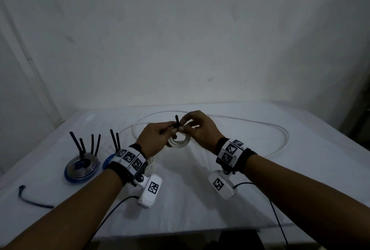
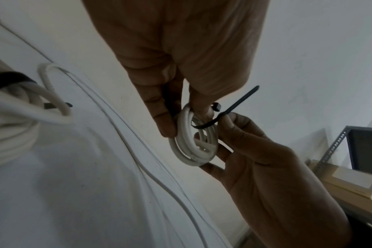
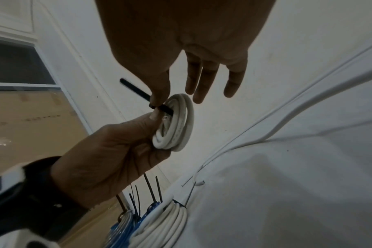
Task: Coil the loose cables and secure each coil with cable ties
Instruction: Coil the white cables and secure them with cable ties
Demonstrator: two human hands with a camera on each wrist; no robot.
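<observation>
Left hand (image 1: 155, 136) grips the small white cable coil (image 2: 193, 142) above the table (image 1: 200, 199) while the right hand (image 1: 200, 129) pinches the black cable tie (image 2: 234, 109) wrapped round it (head beside the left thumb); advisable to feed the tail squarely through the head and draw snug.

Bare white surface (image 1: 190, 199) lies open at lower centre of the head view, between the two forearms. At left, two tied coils (image 1: 82, 166) with upright black tie tails (image 1: 94, 144) stand in the way, a loose black tie (image 1: 30, 199) near the lower-left edge. Behind the hands (image 1: 180, 129), a loose white cable (image 1: 280, 135) loops across to the right.
</observation>
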